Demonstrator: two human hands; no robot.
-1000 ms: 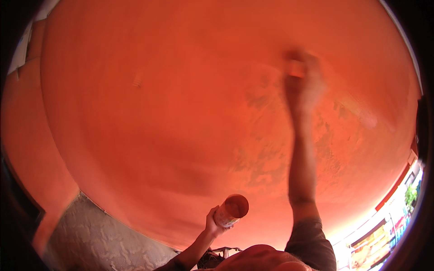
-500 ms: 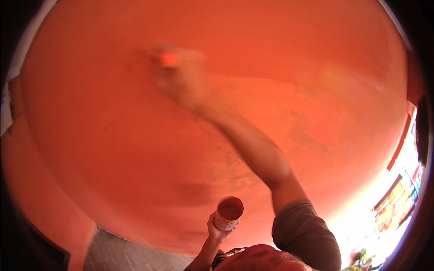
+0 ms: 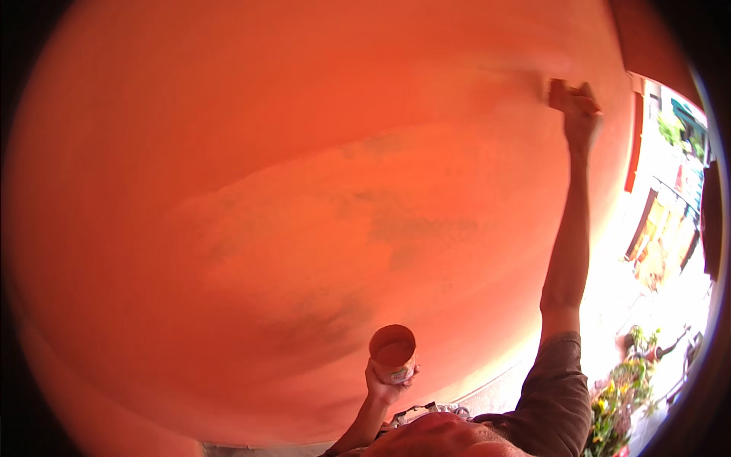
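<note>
While the left hand (image 3: 388, 387) is clasping an open-topped round cup (image 3: 393, 356) near the lower middle, the right hand (image 3: 583, 116) is gripping what looks like a flat brush (image 3: 559, 94) high on the right, though blur and distance are leaving its exact shape and its contact with the wall (image 3: 251, 107) uncertain. The two hands are standing well apart, each one clamped on its own thing. The cup is showing a reddish-brown inside, and its pale, patterned side is resting against the left fingers. The brush's head is pointing left along the broad orange wall, and the right arm is extending upward from a dark sleeve (image 3: 554, 396). Below and left of the brush, a lighter orange area (image 3: 304, 221) is covering the middle of the wall, a curved edge bounding it above and greyish patches (image 3: 419, 228) showing in it. Beyond the wall, strong daylight is bleaching the right side, and leafy plants (image 3: 618, 404) with yellow flowers are standing near the lower corner.
</note>
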